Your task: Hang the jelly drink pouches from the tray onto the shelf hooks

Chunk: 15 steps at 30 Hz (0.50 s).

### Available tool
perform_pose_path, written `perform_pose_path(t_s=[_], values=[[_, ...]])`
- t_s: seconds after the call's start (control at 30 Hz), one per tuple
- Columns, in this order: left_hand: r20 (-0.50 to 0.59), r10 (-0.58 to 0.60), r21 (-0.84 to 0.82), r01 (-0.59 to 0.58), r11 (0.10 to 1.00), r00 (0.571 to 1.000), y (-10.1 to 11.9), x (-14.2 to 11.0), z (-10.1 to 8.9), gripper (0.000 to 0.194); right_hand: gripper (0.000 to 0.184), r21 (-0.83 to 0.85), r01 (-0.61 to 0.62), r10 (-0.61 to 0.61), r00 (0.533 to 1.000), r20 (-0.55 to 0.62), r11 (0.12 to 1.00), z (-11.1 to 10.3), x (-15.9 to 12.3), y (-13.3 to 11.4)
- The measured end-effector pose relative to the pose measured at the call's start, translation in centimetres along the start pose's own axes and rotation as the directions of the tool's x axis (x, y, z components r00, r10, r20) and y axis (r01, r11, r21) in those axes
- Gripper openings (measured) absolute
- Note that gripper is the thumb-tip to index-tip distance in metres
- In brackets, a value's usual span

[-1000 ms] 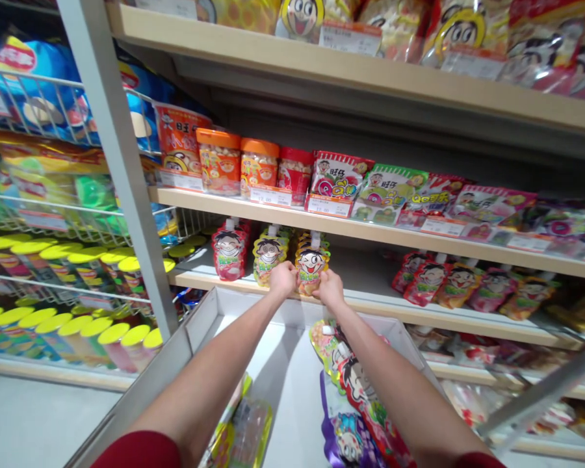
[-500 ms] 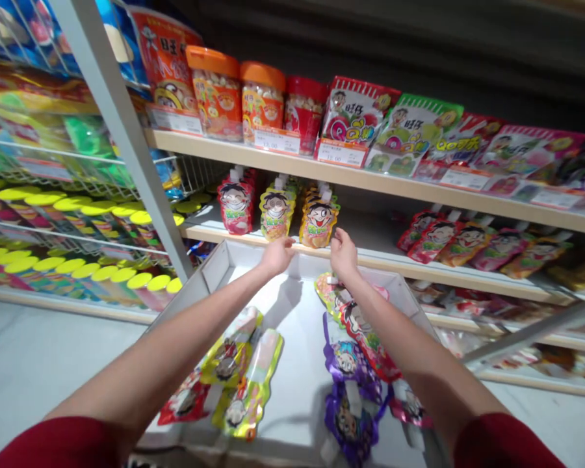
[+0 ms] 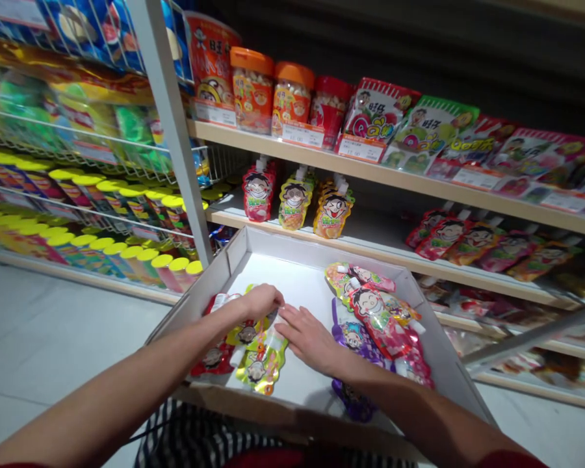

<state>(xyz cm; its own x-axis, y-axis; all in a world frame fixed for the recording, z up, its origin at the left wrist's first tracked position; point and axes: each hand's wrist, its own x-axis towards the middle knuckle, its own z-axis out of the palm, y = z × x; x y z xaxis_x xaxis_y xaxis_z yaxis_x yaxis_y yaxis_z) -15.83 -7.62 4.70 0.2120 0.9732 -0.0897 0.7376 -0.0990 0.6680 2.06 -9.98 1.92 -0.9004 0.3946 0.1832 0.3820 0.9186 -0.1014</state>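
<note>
In a white open box [image 3: 292, 246], a yellow-green jelly drink pouch [image 3: 260, 364] lies on the left among other pouches. My left hand [image 3: 260, 302] is closed at its top end, fingers curled round the spout area. My right hand [image 3: 312, 341] has its fingers stretched out, with the tips touching the pouch's upper right edge. Beside it, partly under my left wrist, is a red pouch [image 3: 214, 357]. At the right side of the box, a red pouch [image 3: 377, 318] lies over purple pouches [image 3: 353, 338], partly hidden by my right forearm.
The shelf [image 3: 370, 244] behind the box holds rows of red, yellow and orange pouches [image 3: 332, 211], with more pouches lying at its right. Jars [image 3: 252, 91] and candy bags [image 3: 377, 114] stand above. A grey post [image 3: 175, 123] rises at the left, beside yellow-lidded tubes [image 3: 166, 263].
Both hands have drawn back from the orange pouch row on the shelf, down into the box, to the yellow-green pouch. The view has shifted too.
</note>
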Motion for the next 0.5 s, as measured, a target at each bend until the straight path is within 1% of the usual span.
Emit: perform_pose_path(t_s=[0.13,0.2,0.33,0.5], values=[[0.033,-0.052,-0.067,0.054,0.996,0.998,-0.2,0.1,0.1,0.023,0.035,-0.079,0.160,-0.159,0.987,0.026,0.984,0.5,0.4,-0.4],[0.060,-0.045,-0.058,0.049,0.997,0.997,-0.3,0.1,0.1,0.023,0.035,-0.087,0.203,-0.200,0.979,0.043,0.975,0.8,0.5,-0.5],[0.066,-0.036,-0.037,0.038,0.999,0.997,-0.6,0.5,0.1,0.021,0.039,-0.078,0.190,-0.186,0.980,0.066,0.979,0.8,0.3,-0.5],[0.049,-0.063,-0.108,0.068,0.992,0.997,-1.1,1.3,0.3,0.018,0.040,-0.073,0.168,-0.163,0.984,0.073,0.983,0.3,0.2,0.1]])
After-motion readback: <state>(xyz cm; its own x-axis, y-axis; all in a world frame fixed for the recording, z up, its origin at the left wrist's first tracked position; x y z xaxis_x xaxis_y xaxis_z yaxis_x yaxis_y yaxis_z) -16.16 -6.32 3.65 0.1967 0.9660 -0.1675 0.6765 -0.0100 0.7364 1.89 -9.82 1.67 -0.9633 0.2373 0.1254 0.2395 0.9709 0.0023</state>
